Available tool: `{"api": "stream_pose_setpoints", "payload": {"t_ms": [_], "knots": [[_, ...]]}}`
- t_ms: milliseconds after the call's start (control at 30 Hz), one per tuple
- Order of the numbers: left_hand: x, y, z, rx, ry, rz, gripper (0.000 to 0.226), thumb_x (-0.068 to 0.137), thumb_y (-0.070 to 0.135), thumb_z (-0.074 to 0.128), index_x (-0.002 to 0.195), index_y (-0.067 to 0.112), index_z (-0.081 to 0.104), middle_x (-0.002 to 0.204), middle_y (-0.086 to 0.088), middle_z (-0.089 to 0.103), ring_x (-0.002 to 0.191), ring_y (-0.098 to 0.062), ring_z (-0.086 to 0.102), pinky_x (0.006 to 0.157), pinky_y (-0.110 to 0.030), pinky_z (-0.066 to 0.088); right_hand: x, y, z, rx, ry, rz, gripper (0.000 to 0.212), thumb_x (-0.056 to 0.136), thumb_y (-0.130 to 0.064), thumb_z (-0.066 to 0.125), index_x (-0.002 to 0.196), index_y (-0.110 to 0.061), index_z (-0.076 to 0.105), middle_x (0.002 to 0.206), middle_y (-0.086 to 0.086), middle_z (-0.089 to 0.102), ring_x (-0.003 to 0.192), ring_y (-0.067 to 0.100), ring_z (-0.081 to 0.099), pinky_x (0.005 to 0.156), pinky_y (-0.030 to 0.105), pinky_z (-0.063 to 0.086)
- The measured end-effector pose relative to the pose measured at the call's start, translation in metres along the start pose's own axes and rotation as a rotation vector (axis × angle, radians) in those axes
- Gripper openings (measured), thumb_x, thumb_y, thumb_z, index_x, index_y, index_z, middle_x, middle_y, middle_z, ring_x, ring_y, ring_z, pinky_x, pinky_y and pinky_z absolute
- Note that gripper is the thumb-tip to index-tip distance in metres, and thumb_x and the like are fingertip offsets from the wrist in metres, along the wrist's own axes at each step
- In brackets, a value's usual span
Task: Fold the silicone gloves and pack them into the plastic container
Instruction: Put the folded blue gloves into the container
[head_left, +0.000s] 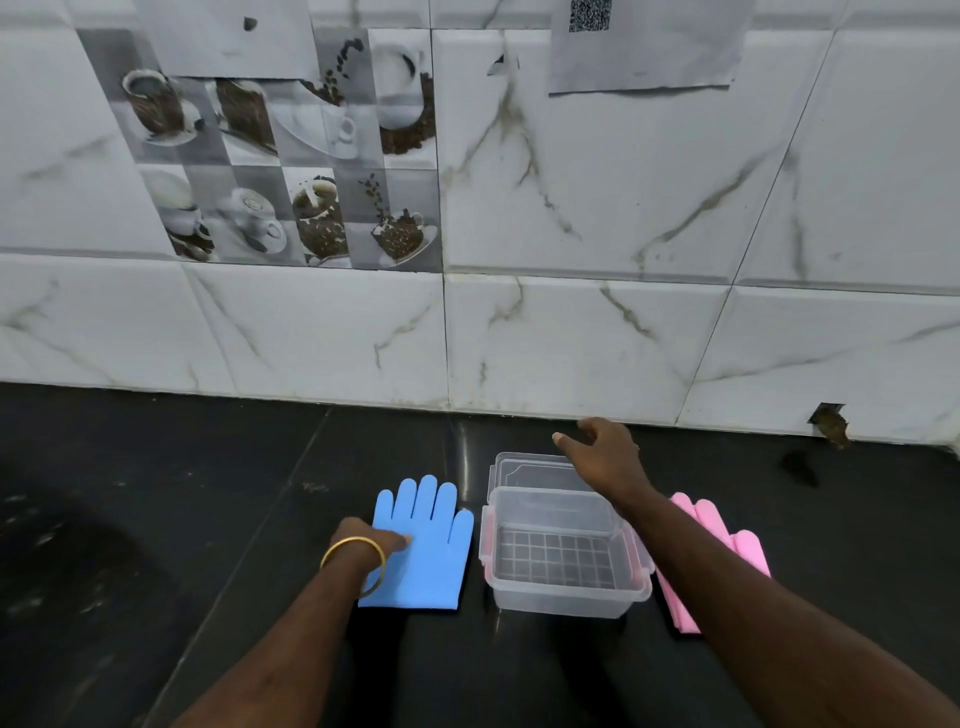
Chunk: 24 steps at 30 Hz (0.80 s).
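Between blue glove and pink gloves sits the open container.

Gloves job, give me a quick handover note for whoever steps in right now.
Left hand: resting on the blue glove, which lies flat, unfolded.
Right hand: open, reaching over the lid behind the container, holding nothing.
Pink glove: right of the container, partly hidden by the forearm.
Done: container open, empty.
Left: fold both gloves, pack them.
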<state>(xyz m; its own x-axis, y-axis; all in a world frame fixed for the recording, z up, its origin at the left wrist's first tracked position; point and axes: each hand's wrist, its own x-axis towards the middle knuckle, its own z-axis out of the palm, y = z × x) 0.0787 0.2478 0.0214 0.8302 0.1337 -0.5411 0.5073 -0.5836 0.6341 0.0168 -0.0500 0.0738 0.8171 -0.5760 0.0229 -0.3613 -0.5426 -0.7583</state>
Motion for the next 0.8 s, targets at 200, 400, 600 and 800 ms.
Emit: {"api": "stream_pose_setpoints", "payload": {"t_ms": [200, 400, 600, 800], "knots": [[-0.001, -0.015, 0.002, -0.141, -0.017, -0.020, 0.060, 0.074, 0.019, 0.083, 0.118, -0.009, 0.055, 0.116, -0.023, 0.063, 0.093, -0.034, 0.059, 0.083, -0.039, 0.047, -0.031, -0.027, 0.018, 0.028, -0.062, -0.032, 0.060, 0.080, -0.054, 0.069, 0.128, -0.020, 0.060, 0.136, 0.006, 0.056, 0.124, 0.023, 0.053, 0.106, 0.045, 0.045], [0.004, -0.009, -0.003, -0.208, -0.099, -0.079, 0.050, 0.079, 0.011, 0.079, 0.118, -0.012, 0.058, 0.118, -0.023, 0.063, 0.093, -0.035, 0.058, 0.086, -0.041, 0.045, -0.055, -0.036, 0.032, 0.051, -0.100, -0.039, 0.054, 0.082, -0.048, 0.071, 0.128, -0.023, 0.060, 0.136, 0.004, 0.054, 0.121, 0.019, 0.053, 0.105, 0.040, 0.045], [0.002, 0.007, -0.013, -0.270, -0.220, -0.093, 0.041, 0.080, 0.005, 0.071, 0.117, -0.008, 0.060, 0.096, -0.015, 0.063, 0.082, -0.031, 0.058, 0.079, -0.038, 0.044, -0.076, -0.046, 0.041, 0.133, -0.129, -0.024, 0.045, 0.084, -0.045, 0.070, 0.124, -0.027, 0.057, 0.127, -0.002, 0.054, 0.113, 0.014, 0.054, 0.100, 0.038, 0.050], [0.000, 0.044, -0.027, -0.535, -0.278, 0.022, 0.038, 0.079, 0.004, 0.061, 0.116, -0.006, 0.060, 0.092, -0.018, 0.066, 0.077, -0.031, 0.063, 0.069, -0.036, 0.052, -0.111, -0.059, 0.053, 0.308, -0.238, 0.124, 0.037, 0.087, -0.039, 0.069, 0.115, -0.019, 0.057, 0.105, 0.000, 0.061, 0.094, 0.013, 0.060, 0.078, 0.028, 0.052]]}}
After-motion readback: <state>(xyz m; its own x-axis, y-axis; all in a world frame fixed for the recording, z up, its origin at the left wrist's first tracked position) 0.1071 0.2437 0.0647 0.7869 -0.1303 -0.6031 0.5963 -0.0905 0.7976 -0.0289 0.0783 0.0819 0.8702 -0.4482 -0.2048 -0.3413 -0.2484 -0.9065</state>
